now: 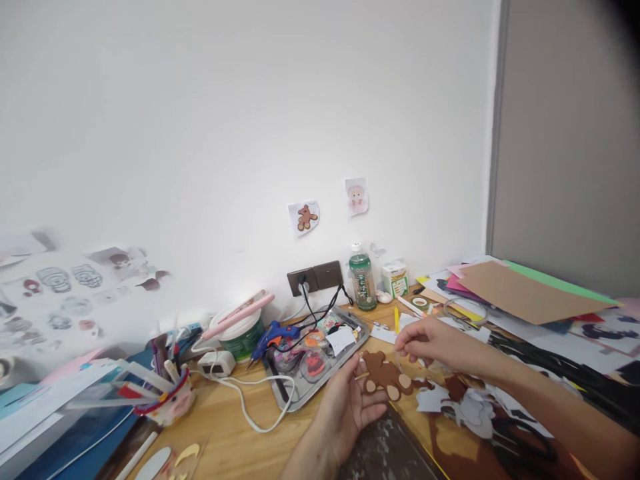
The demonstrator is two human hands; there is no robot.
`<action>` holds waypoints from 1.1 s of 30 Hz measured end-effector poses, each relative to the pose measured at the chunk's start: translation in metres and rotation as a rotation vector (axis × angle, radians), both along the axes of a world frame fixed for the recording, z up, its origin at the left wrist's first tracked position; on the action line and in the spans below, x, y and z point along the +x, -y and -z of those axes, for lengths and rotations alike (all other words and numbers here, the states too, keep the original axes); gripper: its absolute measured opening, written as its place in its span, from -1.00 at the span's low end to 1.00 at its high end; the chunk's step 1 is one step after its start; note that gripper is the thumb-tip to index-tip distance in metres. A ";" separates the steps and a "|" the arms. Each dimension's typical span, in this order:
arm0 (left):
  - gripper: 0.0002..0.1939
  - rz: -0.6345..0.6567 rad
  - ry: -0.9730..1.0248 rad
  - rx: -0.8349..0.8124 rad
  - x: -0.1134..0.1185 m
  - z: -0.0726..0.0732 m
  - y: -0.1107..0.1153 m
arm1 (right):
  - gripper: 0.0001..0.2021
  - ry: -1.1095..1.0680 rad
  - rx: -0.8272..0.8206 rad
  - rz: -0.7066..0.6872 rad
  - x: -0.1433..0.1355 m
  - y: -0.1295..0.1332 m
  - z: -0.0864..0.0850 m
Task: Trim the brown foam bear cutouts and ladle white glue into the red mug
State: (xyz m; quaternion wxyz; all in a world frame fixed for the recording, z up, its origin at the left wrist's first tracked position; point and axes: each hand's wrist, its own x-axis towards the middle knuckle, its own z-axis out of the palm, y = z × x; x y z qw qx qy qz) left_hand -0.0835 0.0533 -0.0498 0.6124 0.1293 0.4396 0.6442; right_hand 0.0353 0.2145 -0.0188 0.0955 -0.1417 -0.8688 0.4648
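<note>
A brown paper teddy bear cutout with tan paw pads rests across the fingers of my left hand, palm up, the thumb at its left edge. Just above and right of the bear, my right hand has its thumb and fingers pinched together. Something thin and pale may hang from that pinch, but it is too fine to name. Beneath my left hand lies a dark, scuffed board. Paper scraps and brown paper pieces are scattered under my right forearm.
A metal tray holds small craft pieces, with a blue glue gun across its corner. Behind stand a green-labelled bottle and a white tub. A pen cup is left; stacked coloured paper lies right. White cable loops on the table.
</note>
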 end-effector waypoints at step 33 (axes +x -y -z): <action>-0.56 -0.036 0.008 -0.025 -0.004 -0.001 -0.001 | -0.71 0.141 0.058 -0.104 0.001 0.007 -0.002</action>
